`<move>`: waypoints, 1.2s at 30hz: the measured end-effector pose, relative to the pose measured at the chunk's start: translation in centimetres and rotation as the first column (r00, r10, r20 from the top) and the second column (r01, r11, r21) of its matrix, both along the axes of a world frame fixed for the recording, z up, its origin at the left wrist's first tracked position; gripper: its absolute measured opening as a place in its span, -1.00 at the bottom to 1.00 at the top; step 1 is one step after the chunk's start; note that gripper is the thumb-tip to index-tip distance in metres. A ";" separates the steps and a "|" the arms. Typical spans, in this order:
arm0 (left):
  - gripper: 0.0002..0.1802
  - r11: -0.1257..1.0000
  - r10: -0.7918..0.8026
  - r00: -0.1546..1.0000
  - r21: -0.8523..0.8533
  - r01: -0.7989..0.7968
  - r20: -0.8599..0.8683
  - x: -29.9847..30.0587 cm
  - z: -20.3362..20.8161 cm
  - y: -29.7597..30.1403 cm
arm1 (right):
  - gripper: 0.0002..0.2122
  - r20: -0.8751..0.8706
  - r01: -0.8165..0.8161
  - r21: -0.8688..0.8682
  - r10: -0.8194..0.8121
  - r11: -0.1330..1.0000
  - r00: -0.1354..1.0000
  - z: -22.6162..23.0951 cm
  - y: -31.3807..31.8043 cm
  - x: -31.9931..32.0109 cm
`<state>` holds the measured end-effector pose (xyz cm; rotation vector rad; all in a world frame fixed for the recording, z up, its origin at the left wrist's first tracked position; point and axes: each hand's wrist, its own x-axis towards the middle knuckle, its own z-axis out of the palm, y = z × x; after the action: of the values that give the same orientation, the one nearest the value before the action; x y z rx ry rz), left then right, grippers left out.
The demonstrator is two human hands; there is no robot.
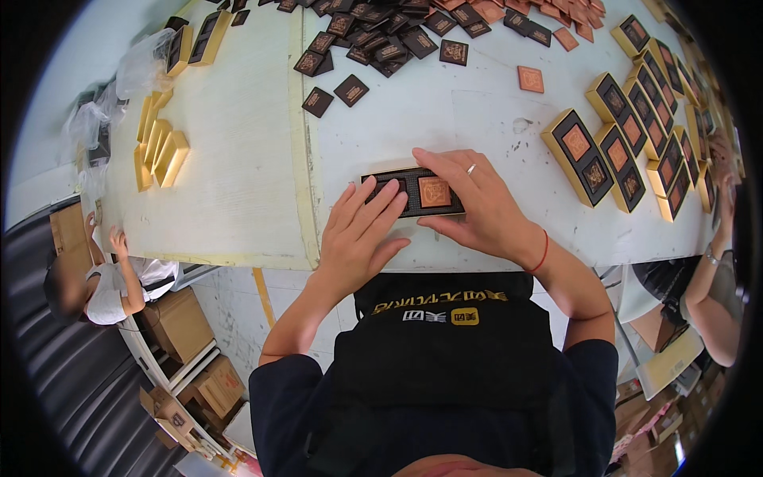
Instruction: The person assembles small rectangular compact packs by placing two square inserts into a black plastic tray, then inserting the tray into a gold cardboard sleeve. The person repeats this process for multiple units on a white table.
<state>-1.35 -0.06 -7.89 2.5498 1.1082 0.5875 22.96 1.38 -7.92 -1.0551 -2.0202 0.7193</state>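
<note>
In front of me a gold-edged box [412, 211] with a black two-compartment insert lies on the white table. Its right compartment holds a copper-coloured square piece [435, 191] with an embossed design. My right hand [482, 199] grips the box's right end, thumb on the near side and fingers on the far side. Over the left compartment my left hand [358, 232] lies with its fingers stretched out, the tips touching down there. Those fingers mostly hide a dark square in that compartment.
Loose black squares [381, 40] and copper squares [566, 12] are heaped at the far edge. Filled boxes [579, 157] stand in rows at right. Gold sleeves [159, 151] and plastic bags [147, 67] lie left. One person [107, 294] is at left, another person's arm [715, 294] at right.
</note>
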 end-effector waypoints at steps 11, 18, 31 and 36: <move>-0.25 0.968 0.068 0.991 -0.247 -0.039 0.112 -0.1 3.6 2.7 | -0.20 -0.017 -0.046 -0.039 0.045 0.998 0.999 0.2 -0.2 0.1; -0.42 0.927 -0.163 0.986 -0.337 0.166 0.038 -1.5 4.7 5.1 | -0.27 -0.043 -0.105 -0.038 0.103 0.994 0.994 0.0 -0.2 0.5; -0.81 0.993 -0.019 0.980 -0.110 0.042 0.197 0.4 3.3 4.3 | -0.30 -0.062 -0.078 -0.074 0.073 0.994 0.995 -0.2 -0.1 0.7; -0.87 0.905 0.171 0.933 -0.424 -0.022 0.316 0.3 3.7 3.4 | -0.30 -0.073 -0.076 -0.043 0.073 0.996 0.995 -0.4 -0.1 0.4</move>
<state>-1.00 3.30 -4.22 1.9457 1.0983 0.7068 23.40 1.26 -8.36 -0.9699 -1.9993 0.8338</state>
